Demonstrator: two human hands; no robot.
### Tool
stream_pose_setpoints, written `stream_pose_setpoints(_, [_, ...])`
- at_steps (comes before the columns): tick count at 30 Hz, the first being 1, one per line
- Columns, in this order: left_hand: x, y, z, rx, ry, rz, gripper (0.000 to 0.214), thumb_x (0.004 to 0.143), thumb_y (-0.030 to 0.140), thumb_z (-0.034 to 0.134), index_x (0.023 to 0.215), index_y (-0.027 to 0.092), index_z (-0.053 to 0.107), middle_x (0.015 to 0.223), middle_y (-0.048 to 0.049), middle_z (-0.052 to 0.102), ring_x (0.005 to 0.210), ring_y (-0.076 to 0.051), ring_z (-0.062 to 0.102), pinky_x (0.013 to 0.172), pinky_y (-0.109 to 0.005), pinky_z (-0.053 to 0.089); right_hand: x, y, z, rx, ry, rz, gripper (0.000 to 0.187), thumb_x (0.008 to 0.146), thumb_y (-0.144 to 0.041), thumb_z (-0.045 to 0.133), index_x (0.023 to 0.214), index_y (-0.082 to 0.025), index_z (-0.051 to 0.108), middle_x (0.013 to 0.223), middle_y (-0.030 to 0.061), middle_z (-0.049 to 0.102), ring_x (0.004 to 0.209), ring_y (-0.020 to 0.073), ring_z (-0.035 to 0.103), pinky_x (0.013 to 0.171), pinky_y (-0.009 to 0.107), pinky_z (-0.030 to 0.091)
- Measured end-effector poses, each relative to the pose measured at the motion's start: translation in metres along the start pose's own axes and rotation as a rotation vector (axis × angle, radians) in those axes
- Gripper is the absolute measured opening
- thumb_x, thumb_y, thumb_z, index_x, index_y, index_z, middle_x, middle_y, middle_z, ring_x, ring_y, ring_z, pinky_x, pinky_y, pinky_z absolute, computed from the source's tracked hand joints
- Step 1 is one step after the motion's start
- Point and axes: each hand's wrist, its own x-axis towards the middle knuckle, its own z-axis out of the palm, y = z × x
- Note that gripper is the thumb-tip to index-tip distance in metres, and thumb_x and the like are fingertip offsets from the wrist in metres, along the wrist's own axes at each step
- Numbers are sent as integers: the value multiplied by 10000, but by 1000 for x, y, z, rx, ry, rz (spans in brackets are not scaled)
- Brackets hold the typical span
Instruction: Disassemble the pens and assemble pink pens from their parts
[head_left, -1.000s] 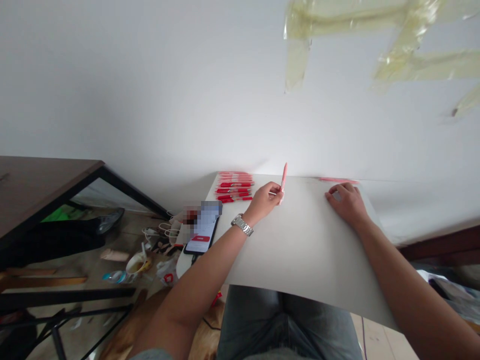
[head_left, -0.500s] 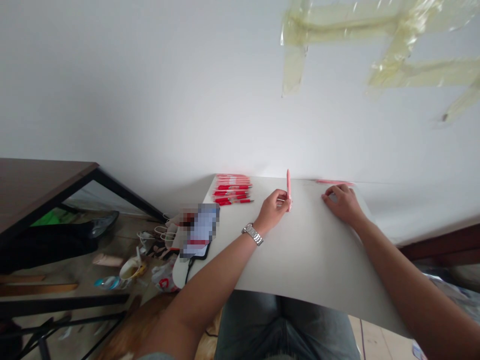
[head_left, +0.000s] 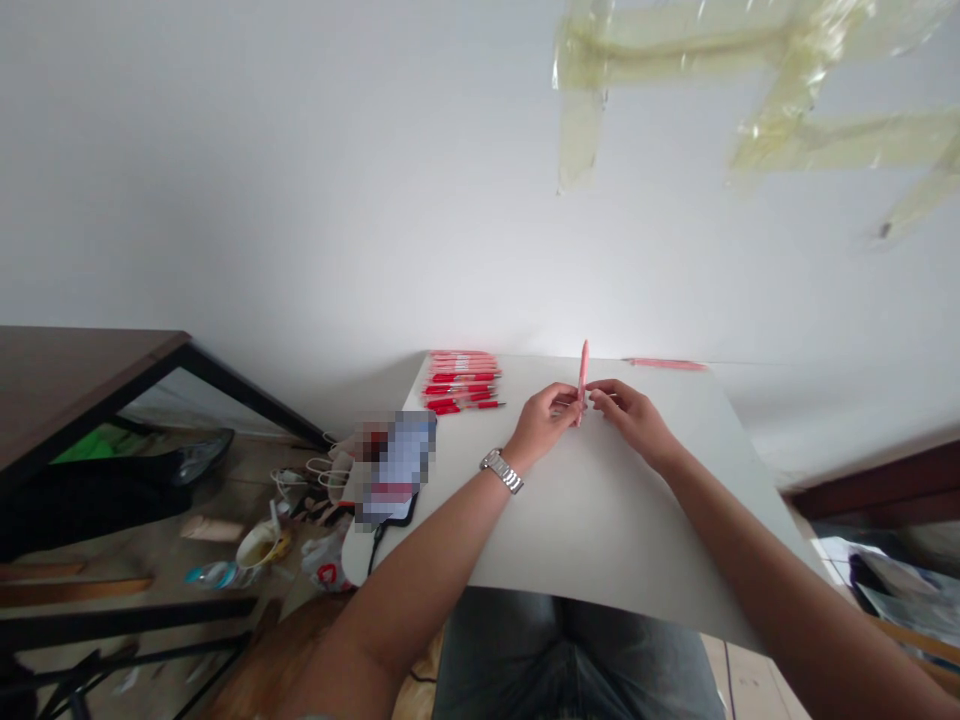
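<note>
My left hand holds a pink pen upright, with its tip end pointing away from me. My right hand has come up against the pen from the right, its fingertips at the pen's lower part. Both hands rest over a white board. A second pink pen lies along the board's far edge. Left of my left hand, a row of several red pens lies side by side. A metal wristwatch sits on my left wrist.
A smartphone with a pixelated screen and a black cable lies at the board's left edge. Beyond that edge stand a dark table, a mug and a plastic bottle. Strips of clear tape cling to the white surface ahead.
My right hand has moved left from the board's far edge to the upright pen. My left hand and the pen have shifted slightly right.
</note>
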Motion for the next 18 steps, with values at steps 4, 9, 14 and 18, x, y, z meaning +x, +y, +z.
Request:
stream_pose_setpoints(4, [-1, 2, 0, 53, -67, 46, 316, 925, 457, 716, 1039, 164, 696, 874, -73, 741, 767, -152, 697, 787, -317, 591, -3, 2, 10, 100, 18, -27, 476, 923, -634, 646, 1141, -215, 710, 1031, 74, 761, 942, 237, 705, 873, 375, 549])
stream_pose_setpoints(9, [-3, 5, 2, 95, -69, 44, 304, 901, 468, 739, 965, 174, 698, 899, -73, 764, 792, -164, 720, 818, -331, 594, -5, 6, 11, 101, 37, -26, 433, 907, -635, 671, 1025, -220, 709, 967, 63, 757, 910, 234, 700, 855, 371, 549])
stream_pose_setpoints(14, [-3, 8, 2, 0, 9, -5, 365, 880, 511, 757, 1001, 172, 697, 951, -87, 752, 834, -186, 744, 797, -328, 619, -7, 3, 7, 91, 85, -65, 432, 940, -656, 611, 955, -230, 683, 936, 55, 737, 877, 219, 667, 841, 355, 532])
stream_pose_setpoints(18, [-2, 11, -1, -126, 87, -30, 407, 869, 531, 766, 1037, 169, 685, 998, -93, 729, 865, -188, 741, 802, -338, 638, -12, 0, 6, 64, 74, -70, 426, 977, -639, 562, 907, -227, 645, 783, 22, 657, 693, 171, 581, 685, 312, 483])
